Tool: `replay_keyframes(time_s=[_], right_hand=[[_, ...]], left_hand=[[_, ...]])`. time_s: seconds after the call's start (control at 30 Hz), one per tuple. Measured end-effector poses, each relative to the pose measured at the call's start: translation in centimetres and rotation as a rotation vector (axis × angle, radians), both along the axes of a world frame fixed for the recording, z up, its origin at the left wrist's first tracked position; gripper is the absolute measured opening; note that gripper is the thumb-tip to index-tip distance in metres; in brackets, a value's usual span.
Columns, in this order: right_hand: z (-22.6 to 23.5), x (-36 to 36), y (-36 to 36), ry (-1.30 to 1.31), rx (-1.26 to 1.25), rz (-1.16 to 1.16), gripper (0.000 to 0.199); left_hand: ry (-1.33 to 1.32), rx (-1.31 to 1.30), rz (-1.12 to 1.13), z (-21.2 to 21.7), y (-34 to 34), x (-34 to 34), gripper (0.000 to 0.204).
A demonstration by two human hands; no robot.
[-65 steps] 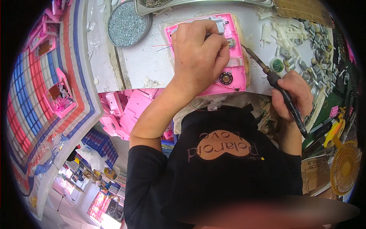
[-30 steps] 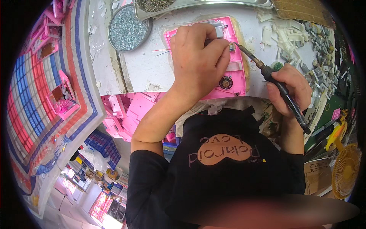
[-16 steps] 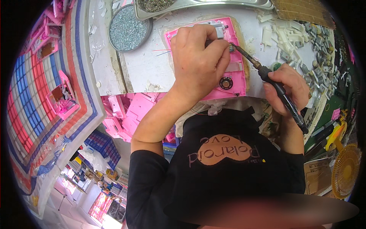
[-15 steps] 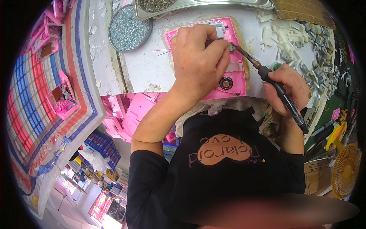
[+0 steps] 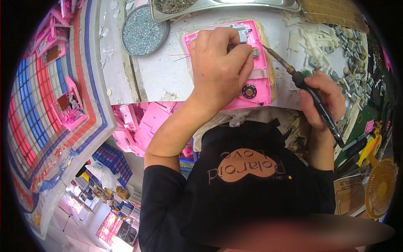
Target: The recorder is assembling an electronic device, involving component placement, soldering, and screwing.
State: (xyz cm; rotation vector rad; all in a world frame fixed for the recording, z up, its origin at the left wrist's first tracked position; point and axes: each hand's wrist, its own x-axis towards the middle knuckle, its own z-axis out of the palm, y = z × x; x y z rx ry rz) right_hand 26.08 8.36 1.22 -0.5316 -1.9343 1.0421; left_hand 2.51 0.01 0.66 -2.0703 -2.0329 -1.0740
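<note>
A pink plastic casing [image 5: 262, 86] lies on a pad on the white workbench, with a small round black speaker [image 5: 249, 91] at its near right and a grey block [image 5: 242, 36] at its far side. My left hand [image 5: 219, 63] rests over the casing, thumb and forefinger closed together. A dark bit shows between them, too hidden to name. Thin red and blue wires [image 5: 180, 57] stick out left of this hand. My right hand [image 5: 326, 95] grips a soldering iron [image 5: 311, 93] by its black handle. The iron's tip is just off the casing's right edge.
A round dish [image 5: 168, 31] of small metal screws stands back left, beside a metal tray [image 5: 235, 5]. White plastic pieces [image 5: 317, 38] and many small grey parts [image 5: 350, 80] cover the bench's right. Pink shells [image 5: 157, 119] are piled below the bench edge. A yellow fan [image 5: 380, 189] is at lower right.
My right hand has drawn the soldering iron slightly to the right, its tip leaving the spot near my left thumb. The left hand stays almost where it was on the casing.
</note>
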Motion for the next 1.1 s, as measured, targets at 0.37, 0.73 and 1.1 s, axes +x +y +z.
replay_keyframes(time_s=[0.37, 0.73, 1.1], right_hand=[[0.7, 1.5, -0.1, -0.033, -0.065, -0.044, 0.03], [0.7, 1.5, -0.1, -0.023, -0.033, -0.039, 0.029], [0.4, 1.2, 0.3, 0.001, -0.022, -0.021, 0.028]], left_hand=[[0.014, 0.002, -0.003, 0.2, 0.0, 0.0, 0.017], [0.058, -0.001, -0.007, 0.3, -0.3, -0.1, 0.021], [0.261, -0.415, 0.112, 3.9, -5.3, -6.0, 0.022]])
